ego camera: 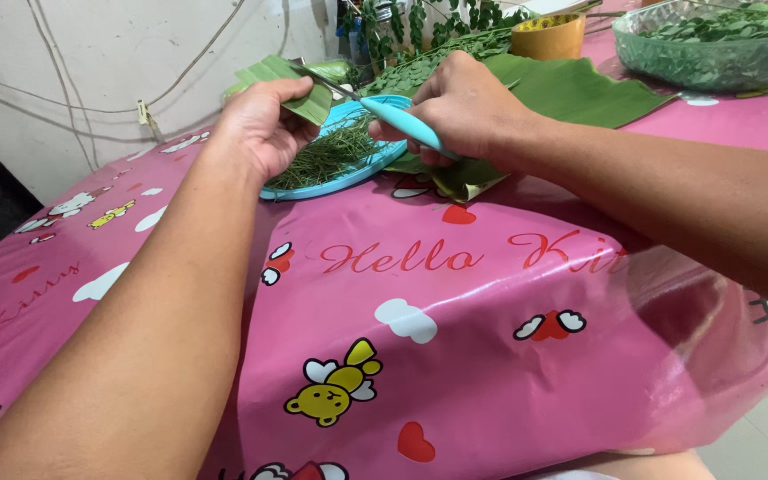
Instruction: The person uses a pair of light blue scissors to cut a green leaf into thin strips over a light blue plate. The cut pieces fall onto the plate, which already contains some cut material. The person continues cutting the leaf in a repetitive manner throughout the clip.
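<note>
A pale wall (91,53) strung with thin wires (64,107); floor possibly tiled.

Light: bright, even, perhaps from above | Glare: pale sheen on the glossy pink tablecloth (455,356) at lower right | Shadows: soft, under both forearms | Focus: sharp mid-frame, the near left forearm slightly soft | Edges: mild wide-angle stretch

Glass bowl (713,53) cut off top-right.

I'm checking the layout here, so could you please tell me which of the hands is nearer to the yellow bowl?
The right hand: it sits just below-left of the yellow bowl, holding blue-handled scissors. The left hand is farther left, holding a leaf piece.
</note>
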